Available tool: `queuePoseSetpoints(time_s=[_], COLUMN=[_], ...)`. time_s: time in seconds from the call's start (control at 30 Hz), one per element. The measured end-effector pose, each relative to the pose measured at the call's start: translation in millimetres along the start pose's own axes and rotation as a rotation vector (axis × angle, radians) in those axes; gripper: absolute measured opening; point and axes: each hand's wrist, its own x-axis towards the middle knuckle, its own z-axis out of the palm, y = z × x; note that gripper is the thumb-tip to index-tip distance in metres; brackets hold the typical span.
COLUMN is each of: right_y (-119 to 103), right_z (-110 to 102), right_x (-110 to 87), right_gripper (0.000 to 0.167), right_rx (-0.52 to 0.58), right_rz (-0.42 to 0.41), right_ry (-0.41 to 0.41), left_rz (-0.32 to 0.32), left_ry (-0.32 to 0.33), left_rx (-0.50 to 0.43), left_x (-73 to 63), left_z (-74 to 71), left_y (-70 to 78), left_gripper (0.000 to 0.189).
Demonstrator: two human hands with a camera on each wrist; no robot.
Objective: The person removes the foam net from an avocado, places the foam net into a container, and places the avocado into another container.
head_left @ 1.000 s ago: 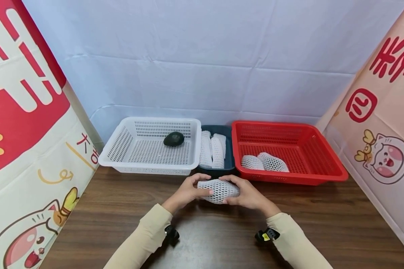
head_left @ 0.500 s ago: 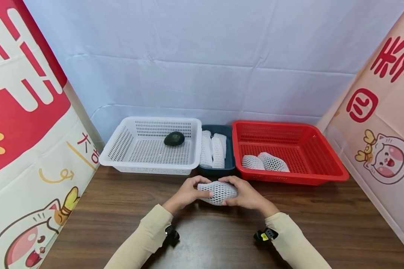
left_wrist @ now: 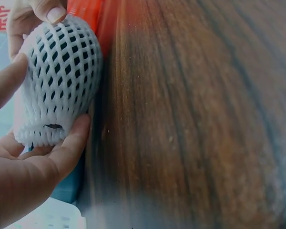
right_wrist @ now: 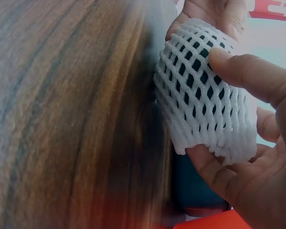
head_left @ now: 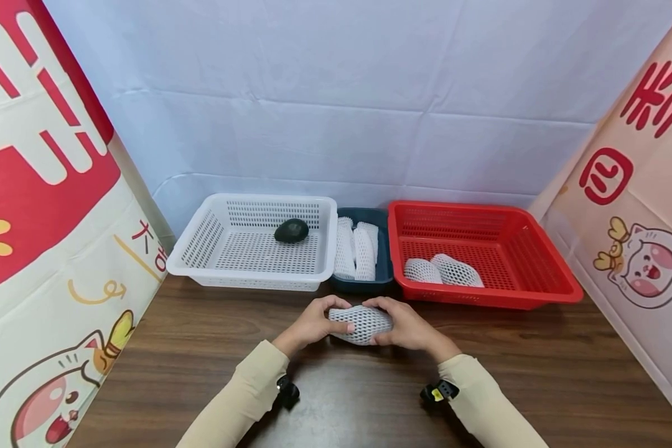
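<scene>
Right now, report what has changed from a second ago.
The right hand has edged slightly toward the left hand, and the netted object they hold has come slightly toward the person. Both hands keep their hold. The avocado, white basket, blue tray and red basket stayed put.

I see a fitted, pale cream left sleeve [head_left: 236, 392] and a matching right sleeve [head_left: 488, 398]. Near the cuffs I make out a small black left wrist unit [head_left: 287, 392] and a black right wrist unit [head_left: 447, 389], the latter with a bright yellow patch [head_left: 437, 394].

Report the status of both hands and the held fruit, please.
Left hand and right hand holding fruit. Fruit wrapped in white net. Nothing visibly in the way.
</scene>
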Motion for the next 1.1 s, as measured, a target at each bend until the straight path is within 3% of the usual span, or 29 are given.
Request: queuePoseSetpoints(time_s=[0.23, 0.43, 0.57, 0.7, 0.83, 0.93, 1.1], right_y=[2, 2, 4, 9, 13, 17, 24], right_z=[1, -2, -10, -18, -24, -25, -23], right_x=[0.4, -1.7, -7.2, -13.6, -19.6, -23.3, -27.2], right_gripper=[0.060, 0.065, 0.067, 0.051, 0.026, 0.014, 0.014], right_rx=[-0.010, 0.017, 0.087, 0.144, 0.126, 0.075, 0.030], right_rz=[-0.017, -0.010, 0.003, 0.014, 0.020, 0.011, 0.037], right_ry=[0.019, -0.002, -0.002, 0.017, 0.052, 0.091, 0.107], left_rz=[0.015, 0.043, 0.039, 0.027, 0.010, 0.004, 0.011], left_ry=[-0.004, -0.028, -0.030, -0.020, -0.020, -0.021, -0.029], left_rx=[0.001, -0.006, -0.019, -0.041, -0.051, -0.051, -0.040], left_x=[-0.4, -10.3, -6.6, -1.2, 0.3, -0.1, -6.6], left_z=[-0.2, -1.5, -0.5, 0.6, 0.6, 0.3, -0.6], left_y=[3.0, 24.1, 13.9, -1.6, -6.8, -6.9, 7.2], left_gripper=[0.038, 0.037, 0.038, 0.039, 0.039, 0.039, 0.039])
